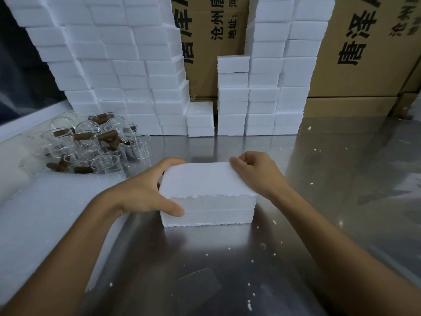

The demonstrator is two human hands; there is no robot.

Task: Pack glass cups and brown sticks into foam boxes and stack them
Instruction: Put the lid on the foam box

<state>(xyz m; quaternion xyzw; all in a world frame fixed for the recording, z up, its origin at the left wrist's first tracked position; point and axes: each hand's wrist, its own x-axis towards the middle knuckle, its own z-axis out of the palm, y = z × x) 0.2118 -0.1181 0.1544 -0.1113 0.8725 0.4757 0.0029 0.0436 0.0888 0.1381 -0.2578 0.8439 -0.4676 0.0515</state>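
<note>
While it sits closed on the steel desk [319, 201], the foam box [207, 192] is held by both hands; the left hand [145, 190] grips its left side, thumb curled on the front wall; the right hand [255, 172] pinches the lid's far right corner with curled fingers; glass cups [91, 142] and brown sticks [107, 135] lie heaped at far left; stacked foam boxes [127, 76] rise behind, before cartons [355, 46]; foam crumbs [250, 302] dot the desk.
</note>
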